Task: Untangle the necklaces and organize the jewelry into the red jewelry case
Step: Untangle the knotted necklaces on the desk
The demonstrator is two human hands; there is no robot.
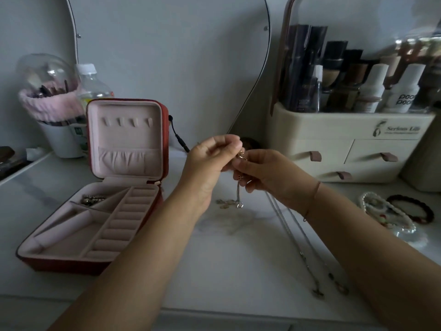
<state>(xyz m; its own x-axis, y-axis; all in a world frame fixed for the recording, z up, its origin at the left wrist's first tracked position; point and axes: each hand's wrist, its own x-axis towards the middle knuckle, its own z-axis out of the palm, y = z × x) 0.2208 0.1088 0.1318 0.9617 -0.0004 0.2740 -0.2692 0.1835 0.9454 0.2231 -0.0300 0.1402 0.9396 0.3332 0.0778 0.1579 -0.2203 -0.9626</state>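
Above the middle of the white table, my left hand (210,161) and my right hand (265,174) meet and both pinch a thin gold chain (242,156). Its end hangs below my fingers to a small ring (239,204). The red jewelry case (164,130) stands open at the left, its pink lid upright. A small metal piece (91,199) lies in a back compartment of it. Two silver necklaces (303,249) stretch across the table under my right forearm, down to pendants near the front edge.
A pearl bracelet (381,206) and a dark red bead bracelet (415,206) lie at the right. Behind them is a cream cosmetics organizer (353,149) with drawers. A brush cup (59,130), a water bottle (91,84) and a mirror (167,56) stand at the back.
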